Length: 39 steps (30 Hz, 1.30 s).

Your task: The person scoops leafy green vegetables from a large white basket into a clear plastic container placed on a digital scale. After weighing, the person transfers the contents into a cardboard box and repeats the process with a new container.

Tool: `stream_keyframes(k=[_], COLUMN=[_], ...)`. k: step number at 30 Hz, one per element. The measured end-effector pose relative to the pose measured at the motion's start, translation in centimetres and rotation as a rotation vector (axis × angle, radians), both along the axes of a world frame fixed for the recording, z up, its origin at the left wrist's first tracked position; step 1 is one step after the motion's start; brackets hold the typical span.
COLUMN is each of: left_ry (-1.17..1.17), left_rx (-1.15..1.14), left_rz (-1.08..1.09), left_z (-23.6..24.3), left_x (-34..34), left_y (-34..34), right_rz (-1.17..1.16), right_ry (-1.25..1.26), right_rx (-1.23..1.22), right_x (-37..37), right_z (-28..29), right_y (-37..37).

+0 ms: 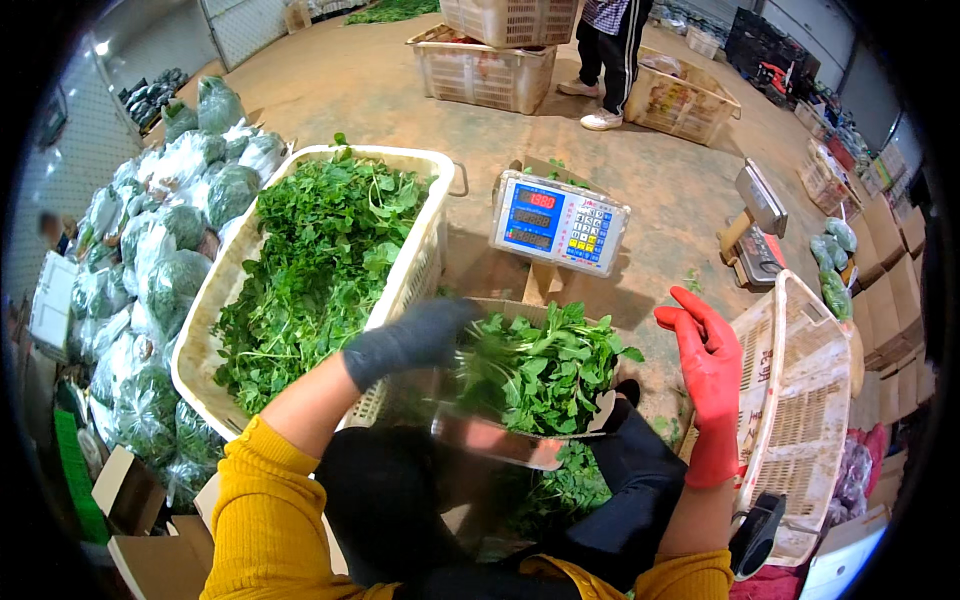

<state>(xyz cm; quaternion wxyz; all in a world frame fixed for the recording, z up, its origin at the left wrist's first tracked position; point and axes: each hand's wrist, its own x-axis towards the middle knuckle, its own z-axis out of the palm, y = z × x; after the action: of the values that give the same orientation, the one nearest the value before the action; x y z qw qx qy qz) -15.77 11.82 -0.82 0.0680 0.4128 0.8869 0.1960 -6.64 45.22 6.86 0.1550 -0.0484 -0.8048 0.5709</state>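
My left hand [425, 333], in a dark grey glove, reaches across the rim of a large cream crate [428, 165] toward a cardboard box. Motion smears its fingers, and blurred stems show right beside them; whether it grips any is unclear. Leafy greens [555, 375] fill the box, which stands below the display of a digital scale [560, 223]. More greens [325, 250] heap up inside the crate on the left. My right hand [708, 350], gloved in red, is raised to the right of the box, fingers stretched and apart, with nothing in it.
Bagged greens [165, 260] pile up along the left. A stained cream crate [790, 400] leans at my right, near a second scale [755, 235]. Stacked crates [485, 75] and a standing person [607, 60] are farther off. Cardboard boxes [885, 300] line the right side.
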Motion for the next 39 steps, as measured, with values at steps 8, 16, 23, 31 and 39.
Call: stream_keyframes(k=[8,16,23,31,39], left_ry=[-0.153,0.038,-0.09,-0.223,-0.713], left_rx=[-0.039,-0.098,-0.085,-0.132,0.22], left_rz=[0.19,-0.065,-0.015,-0.069,0.253], left_z=[2.4,-10.5,-20.8,-21.0,-0.3], left_x=[1.2,0.6,1.7,0.3,0.4], left_y=[1.1,8.0,11.9,9.7,2.1], right_rz=[0.236,0.585,0.629,0.688,0.481], right_ry=[-0.274,-0.587,-1.056,-0.85,-0.593], right_rx=[0.136,0.895,1.026,0.974,0.621], right_x=[-1.7,-3.7,-5.1,-4.5,-3.1], right_z=[-1.5,-6.3,-17.1,-14.4,-5.4], right_y=[-2.5,-6.9,-8.1,-8.1,-3.3])
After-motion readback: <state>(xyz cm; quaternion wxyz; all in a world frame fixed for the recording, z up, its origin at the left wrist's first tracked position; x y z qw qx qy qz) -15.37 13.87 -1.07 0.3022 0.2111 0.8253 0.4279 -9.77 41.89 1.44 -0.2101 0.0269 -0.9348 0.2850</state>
